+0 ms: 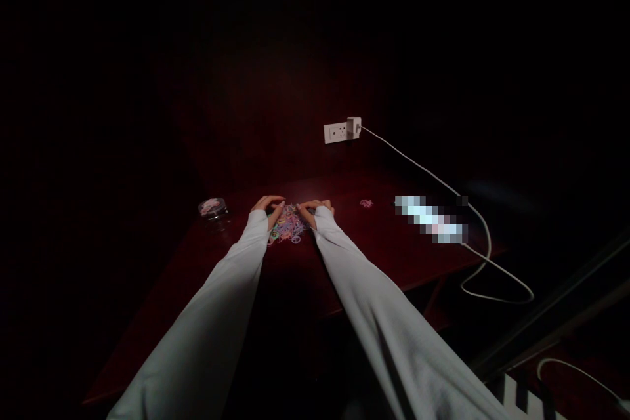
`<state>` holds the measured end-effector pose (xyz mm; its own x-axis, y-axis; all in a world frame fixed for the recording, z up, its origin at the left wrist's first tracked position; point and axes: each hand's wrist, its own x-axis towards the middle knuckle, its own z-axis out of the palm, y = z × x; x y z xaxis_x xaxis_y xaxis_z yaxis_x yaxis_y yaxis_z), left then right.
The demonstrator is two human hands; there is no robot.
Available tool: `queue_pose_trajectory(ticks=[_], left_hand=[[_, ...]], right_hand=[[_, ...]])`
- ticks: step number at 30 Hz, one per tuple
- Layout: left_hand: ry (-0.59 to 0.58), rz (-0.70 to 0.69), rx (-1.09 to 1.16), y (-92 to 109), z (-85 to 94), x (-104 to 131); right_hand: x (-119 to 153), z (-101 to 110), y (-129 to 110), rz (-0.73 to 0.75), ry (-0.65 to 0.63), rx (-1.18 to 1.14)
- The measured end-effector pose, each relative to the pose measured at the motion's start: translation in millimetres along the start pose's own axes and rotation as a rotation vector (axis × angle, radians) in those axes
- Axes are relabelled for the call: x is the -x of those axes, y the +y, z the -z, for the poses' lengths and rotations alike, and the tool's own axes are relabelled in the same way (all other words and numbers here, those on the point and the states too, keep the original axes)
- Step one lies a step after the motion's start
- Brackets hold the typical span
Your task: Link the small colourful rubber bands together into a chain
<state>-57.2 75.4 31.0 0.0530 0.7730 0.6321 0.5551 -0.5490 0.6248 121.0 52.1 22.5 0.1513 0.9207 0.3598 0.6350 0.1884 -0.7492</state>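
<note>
A loose pile of small pastel bands lies on the dark red table, between my two hands. My left hand rests at the pile's left edge, its fingers curved and apart from the thumb, with nothing visible in them. At the right edge is my right hand, its thumb and fingers bent toward the pile; whether anything is between them is too small to tell. A small cluster of pink bands sits apart, to the right. On the left stands a round clear container with something pinkish on top.
A blurred bright device lies on the table's right side. Its white cable loops past the right edge and runs up to a plug in the wall socket. A black-and-white striped object shows at the lower right.
</note>
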Motion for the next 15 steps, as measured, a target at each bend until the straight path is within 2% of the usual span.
queue_pose_trajectory(ticks=[3, 6, 11, 15], left_hand=[[0.004, 0.025, -0.033, 2.8, 2.4, 0.1], [-0.025, 0.041, -0.114, 2.3, 3.4, 1.9], [-0.178, 0.041, -0.26, -6.2, -2.2, 10.6], [-0.228, 0.023, -0.205, -15.2, -6.5, 11.9]], right_hand=[[-1.3, -1.1, 0.9, -0.016, 0.009, 0.031], [-1.9, -1.9, 3.8, -0.012, -0.039, 0.095], [-0.3, -1.5, 6.4, 0.038, -0.124, 0.206], [2.8, 3.9, 2.8, 0.006, -0.13, 0.109]])
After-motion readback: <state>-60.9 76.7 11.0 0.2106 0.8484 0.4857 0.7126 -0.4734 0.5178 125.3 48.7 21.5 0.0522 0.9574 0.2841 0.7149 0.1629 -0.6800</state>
